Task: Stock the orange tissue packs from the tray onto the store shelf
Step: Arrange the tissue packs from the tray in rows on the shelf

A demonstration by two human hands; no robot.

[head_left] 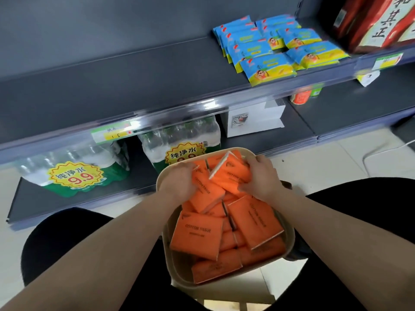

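Forearms reach over tray point(166, 248); both hands work at its far end.
Far-left corner of tray: left hand point(177, 182) grips one orange tissue pack point(205, 191), fingers curled over its end. Far-right corner: right hand point(260, 178) clasps a tilted pack point(231, 176), thumb below, fingers above. Other orange packs point(197, 235) lie heaped inside tray. Store shelf point(112, 86) stands beyond tray; blue-yellow packs point(267, 66) beyond and right of it; bottled water point(179, 140) just past its far rim.
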